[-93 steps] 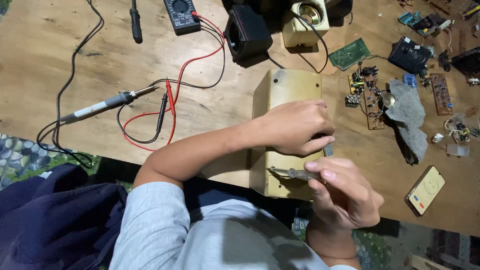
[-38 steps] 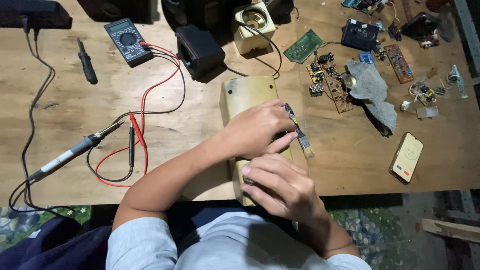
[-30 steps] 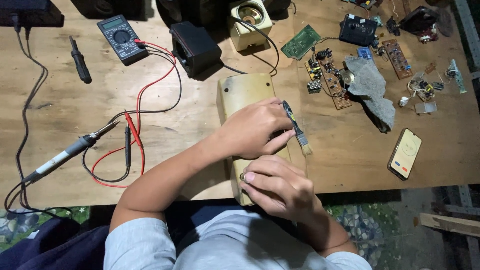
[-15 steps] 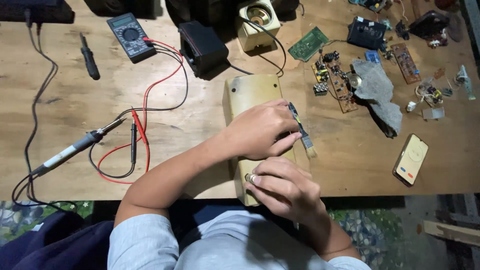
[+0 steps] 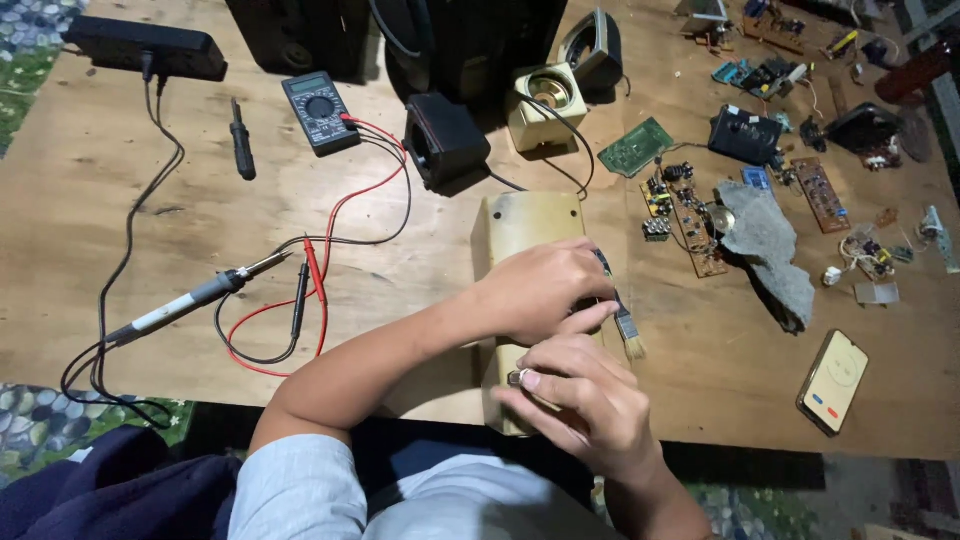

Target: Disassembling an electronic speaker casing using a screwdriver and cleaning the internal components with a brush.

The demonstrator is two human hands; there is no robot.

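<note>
Since half a second ago the hands hardly shift; only the head camera now sits a little lower, so the bench looks nearer.

Head view: the left hand (image 5: 545,290) lies curled over the middle of the pale box (image 5: 527,225), pressing it down on the table (image 5: 150,230), and a small brush (image 5: 622,318) sticks out at 4 o'clock from under its fingers. I cannot tell if the fingers hold the brush or only cover it. The right hand (image 5: 580,405), at 6 o'clock from the left, pinches a small metal part (image 5: 517,378) between thumb and fingertips, just at the near end of the box.

I judge that the step in hand is fitting or turning this part at the box end. It calls for a steady box and a fine, straight pinch.

The soldering iron (image 5: 190,297) lies at 9 o'clock, well apart.
</note>
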